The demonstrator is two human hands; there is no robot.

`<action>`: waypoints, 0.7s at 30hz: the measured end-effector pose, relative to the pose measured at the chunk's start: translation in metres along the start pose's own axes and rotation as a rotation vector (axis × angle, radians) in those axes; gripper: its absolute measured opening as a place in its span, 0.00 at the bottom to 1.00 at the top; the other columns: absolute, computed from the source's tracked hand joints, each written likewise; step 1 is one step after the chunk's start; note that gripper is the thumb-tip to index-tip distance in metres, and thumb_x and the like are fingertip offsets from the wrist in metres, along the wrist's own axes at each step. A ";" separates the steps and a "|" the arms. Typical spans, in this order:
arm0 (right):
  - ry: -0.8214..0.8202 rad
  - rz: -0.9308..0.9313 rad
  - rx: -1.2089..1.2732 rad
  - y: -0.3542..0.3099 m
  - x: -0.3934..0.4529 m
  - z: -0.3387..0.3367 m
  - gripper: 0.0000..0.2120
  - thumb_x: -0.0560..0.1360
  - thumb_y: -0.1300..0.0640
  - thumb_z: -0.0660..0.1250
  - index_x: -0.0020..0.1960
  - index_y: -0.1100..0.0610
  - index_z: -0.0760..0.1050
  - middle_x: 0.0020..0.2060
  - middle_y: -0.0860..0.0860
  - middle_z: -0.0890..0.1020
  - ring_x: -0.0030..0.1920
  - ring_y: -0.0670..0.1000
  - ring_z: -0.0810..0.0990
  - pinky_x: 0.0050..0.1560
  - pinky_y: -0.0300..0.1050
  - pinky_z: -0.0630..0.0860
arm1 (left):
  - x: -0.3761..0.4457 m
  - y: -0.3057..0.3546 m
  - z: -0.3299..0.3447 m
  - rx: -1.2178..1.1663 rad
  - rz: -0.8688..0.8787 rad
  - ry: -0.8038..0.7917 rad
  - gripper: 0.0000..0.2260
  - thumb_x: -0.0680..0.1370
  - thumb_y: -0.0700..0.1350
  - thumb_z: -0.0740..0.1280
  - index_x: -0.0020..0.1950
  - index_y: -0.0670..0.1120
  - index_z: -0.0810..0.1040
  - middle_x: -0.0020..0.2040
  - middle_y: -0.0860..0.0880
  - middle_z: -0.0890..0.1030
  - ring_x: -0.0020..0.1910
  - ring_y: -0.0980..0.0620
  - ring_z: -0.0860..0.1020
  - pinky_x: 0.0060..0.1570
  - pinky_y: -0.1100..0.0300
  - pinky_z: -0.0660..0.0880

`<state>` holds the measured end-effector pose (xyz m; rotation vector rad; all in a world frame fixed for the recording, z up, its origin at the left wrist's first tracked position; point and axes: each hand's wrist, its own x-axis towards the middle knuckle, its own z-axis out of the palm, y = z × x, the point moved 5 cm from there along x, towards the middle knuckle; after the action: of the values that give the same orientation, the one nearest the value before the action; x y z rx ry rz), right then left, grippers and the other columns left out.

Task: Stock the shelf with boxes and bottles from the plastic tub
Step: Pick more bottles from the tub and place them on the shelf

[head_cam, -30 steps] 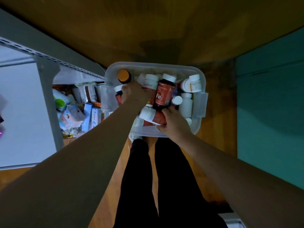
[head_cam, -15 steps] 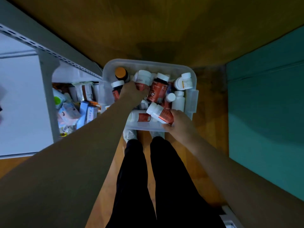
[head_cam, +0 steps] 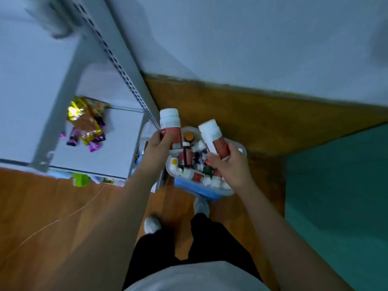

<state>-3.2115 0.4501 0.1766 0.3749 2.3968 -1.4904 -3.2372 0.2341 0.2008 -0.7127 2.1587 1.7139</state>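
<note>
My left hand [head_cam: 157, 148] grips a red-labelled bottle with a white cap [head_cam: 170, 127], held upright above the tub. My right hand [head_cam: 230, 166] grips a second red-and-white bottle [head_cam: 214, 138], tilted to the left. Below both hands sits the clear plastic tub [head_cam: 204, 191] on the wooden floor, holding several more bottles with white caps and one with an orange cap [head_cam: 189, 136]. The grey metal shelf [head_cam: 117, 148] stands to the left of the tub.
Shiny gold and purple packets [head_cam: 86, 122] lie on a middle shelf board. A green box [head_cam: 80, 179] and other items show on the lowest level. A perforated shelf upright [head_cam: 117, 59] rises beside the tub. A teal mat [head_cam: 340, 185] covers the floor at right. My feet stand just behind the tub.
Both hands have lifted out of the tub, each carrying a red-and-white bottle. The view has risen, showing the wall and a higher shelf board.
</note>
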 end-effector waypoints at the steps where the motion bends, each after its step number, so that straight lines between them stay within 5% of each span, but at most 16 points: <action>1: 0.005 -0.022 0.022 -0.024 -0.006 -0.003 0.19 0.74 0.47 0.73 0.60 0.54 0.74 0.44 0.44 0.80 0.43 0.41 0.79 0.41 0.31 0.76 | -0.016 0.014 -0.010 -0.060 0.032 0.010 0.14 0.83 0.50 0.60 0.64 0.47 0.76 0.52 0.47 0.83 0.48 0.52 0.82 0.44 0.59 0.75; 5: 0.002 -0.098 0.123 -0.111 -0.043 0.002 0.19 0.75 0.47 0.72 0.61 0.49 0.69 0.46 0.42 0.78 0.42 0.39 0.77 0.31 0.27 0.69 | -0.079 0.063 -0.056 -0.195 0.205 0.008 0.11 0.83 0.45 0.57 0.59 0.48 0.76 0.46 0.50 0.83 0.45 0.53 0.81 0.41 0.62 0.75; 8: -0.010 -0.189 0.233 -0.170 -0.071 0.025 0.19 0.74 0.48 0.73 0.61 0.49 0.70 0.50 0.46 0.80 0.47 0.43 0.80 0.40 0.32 0.73 | -0.120 0.083 -0.109 -0.257 0.312 0.029 0.09 0.84 0.44 0.57 0.57 0.51 0.77 0.42 0.57 0.84 0.42 0.59 0.82 0.38 0.68 0.76; 11: -0.078 -0.264 0.330 -0.225 -0.104 0.065 0.16 0.73 0.49 0.74 0.56 0.44 0.71 0.49 0.44 0.81 0.48 0.42 0.81 0.46 0.39 0.75 | -0.159 0.089 -0.177 -0.282 0.408 0.112 0.13 0.80 0.53 0.65 0.61 0.49 0.76 0.49 0.49 0.84 0.47 0.51 0.83 0.45 0.58 0.80; 14: -0.172 -0.354 0.377 -0.278 -0.140 0.118 0.17 0.72 0.48 0.74 0.57 0.44 0.72 0.46 0.42 0.82 0.44 0.38 0.81 0.45 0.36 0.75 | -0.194 0.078 -0.253 -0.334 0.462 0.262 0.14 0.75 0.54 0.72 0.57 0.49 0.78 0.45 0.46 0.84 0.41 0.50 0.83 0.42 0.55 0.81; 17: -0.242 -0.436 0.392 -0.314 -0.175 0.173 0.19 0.71 0.47 0.75 0.58 0.46 0.73 0.49 0.47 0.84 0.50 0.46 0.84 0.53 0.44 0.79 | -0.227 0.053 -0.322 -0.435 0.468 0.384 0.12 0.75 0.54 0.70 0.55 0.51 0.78 0.44 0.46 0.84 0.40 0.51 0.83 0.43 0.57 0.81; 21: -0.371 -0.505 0.393 -0.343 -0.222 0.243 0.16 0.74 0.49 0.73 0.59 0.46 0.74 0.47 0.47 0.84 0.47 0.45 0.84 0.46 0.37 0.80 | -0.265 0.011 -0.397 -0.507 0.462 0.514 0.16 0.72 0.58 0.69 0.56 0.53 0.78 0.48 0.44 0.84 0.44 0.48 0.83 0.47 0.54 0.81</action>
<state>-3.1061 0.0697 0.4411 -0.4344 1.9777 -2.0359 -2.9930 -0.0959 0.4448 -0.9097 2.3599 2.6208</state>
